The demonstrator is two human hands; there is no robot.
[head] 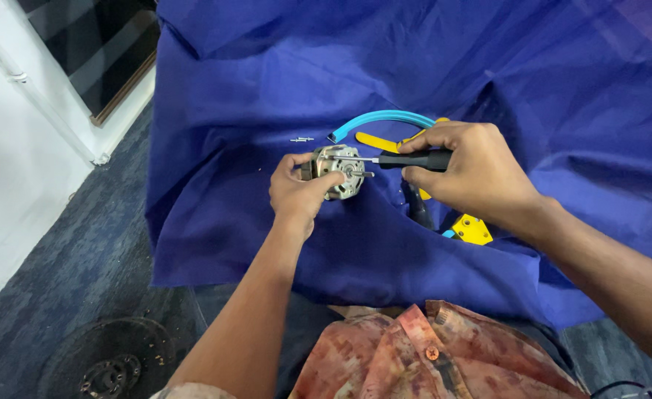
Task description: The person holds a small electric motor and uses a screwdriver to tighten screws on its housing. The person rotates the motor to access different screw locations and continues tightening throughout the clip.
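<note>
A person's two bare hands work over a blue cloth (267, 222) that fills most of the frame. Near the centre, the left hand (296, 193) closes around a small metal motor (338, 171), fingers curled over its side and thumb wrapped along the near edge, holding it on edge with its round end plate facing right. The right hand (474, 174), just right of centre, is clenched on the black handle of a screwdriver (414, 159), whose thin shaft runs level to the left and meets the upper part of the motor's end plate.

Behind the hands, a curved light-blue tool handle (378, 118) arcs across the cloth, and yellow handle parts (374, 140) show beside it, partly hidden by the right hand. Another yellow piece (474, 230) lies below the right wrist in a fold of the cloth, next to a dark tube-like part (417, 208) whose kind cannot be told. Two small screws (302, 139) rest on the cloth just above and left of the motor.

At the lower edge, a patterned reddish shirt (414, 358) is visible. On the left, dark blue carpet (60, 281) meets a white wall (8, 185), and a round black metal disc (108, 362) lies on the floor in the lower left corner.
</note>
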